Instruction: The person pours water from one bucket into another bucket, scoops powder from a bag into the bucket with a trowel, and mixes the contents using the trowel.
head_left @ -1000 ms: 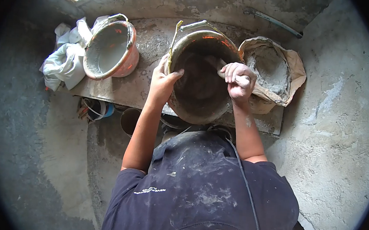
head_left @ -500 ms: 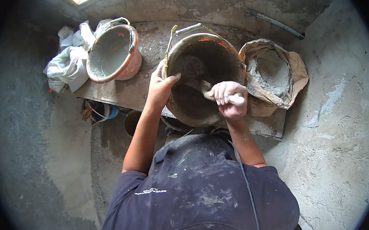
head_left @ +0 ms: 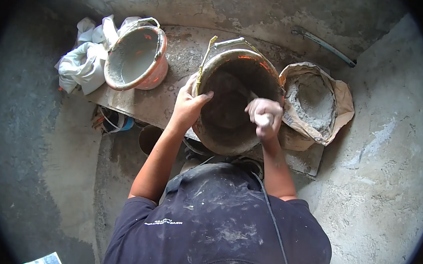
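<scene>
A large bucket [head_left: 235,145] stands tilted on the board in front of me, its inside dark and its wire handle raised at the back. My left hand [head_left: 190,103] grips its left rim, thumb inside and fingers outside. Over the right part of the opening, my right hand [head_left: 264,117], coated in pale dust, is closed round the handle of a tool. The tool's head is lost in the dark of the bucket. An open paper bag [head_left: 343,109] of grey powder [head_left: 314,102] leans just right of the bucket.
An orange bucket [head_left: 157,74] with grey residue sits at the left beside white sacks [head_left: 83,66]. Under the board [head_left: 178,41] are a small blue-and-white bucket [head_left: 121,122] and other containers. A pipe [head_left: 325,46] lies along the back wall.
My right hand has shifted within the bucket's right side, toward me and then slightly back, still round the tool. The left hand keeps its hold. The view has turned slightly.
</scene>
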`<state>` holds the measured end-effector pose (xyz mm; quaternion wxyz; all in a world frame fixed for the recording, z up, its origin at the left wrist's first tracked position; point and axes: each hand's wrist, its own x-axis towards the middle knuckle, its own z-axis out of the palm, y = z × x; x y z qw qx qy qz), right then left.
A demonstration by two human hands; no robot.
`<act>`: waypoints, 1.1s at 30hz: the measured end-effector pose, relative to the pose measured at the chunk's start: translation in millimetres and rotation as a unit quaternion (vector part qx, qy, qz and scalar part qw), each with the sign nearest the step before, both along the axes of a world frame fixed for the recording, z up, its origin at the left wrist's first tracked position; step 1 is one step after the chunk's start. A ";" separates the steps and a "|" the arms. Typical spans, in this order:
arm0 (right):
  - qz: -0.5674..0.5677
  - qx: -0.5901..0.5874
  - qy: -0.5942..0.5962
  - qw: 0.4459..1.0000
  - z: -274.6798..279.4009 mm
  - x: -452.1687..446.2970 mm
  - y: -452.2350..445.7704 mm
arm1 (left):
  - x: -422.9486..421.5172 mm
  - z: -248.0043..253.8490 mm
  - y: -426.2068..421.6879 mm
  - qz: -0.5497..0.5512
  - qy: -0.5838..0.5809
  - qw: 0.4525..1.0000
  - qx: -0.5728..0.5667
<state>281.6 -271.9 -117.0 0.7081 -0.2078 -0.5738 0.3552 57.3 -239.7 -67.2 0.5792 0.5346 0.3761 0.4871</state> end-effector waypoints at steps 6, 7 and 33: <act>0.074 -0.049 0.074 0.993 3.9 -26.2 -44.3 | -0.5 4.7 -1.2 0.008 -0.006 1.000 -0.014; 0.078 -0.050 0.072 0.993 8.1 -25.2 -42.8 | -0.6 3.9 -1.4 0.005 -0.017 1.000 -0.010; 0.083 -0.050 0.136 0.986 11.8 -36.7 -43.3 | 8.1 -2.8 -0.4 0.013 -0.008 1.000 0.019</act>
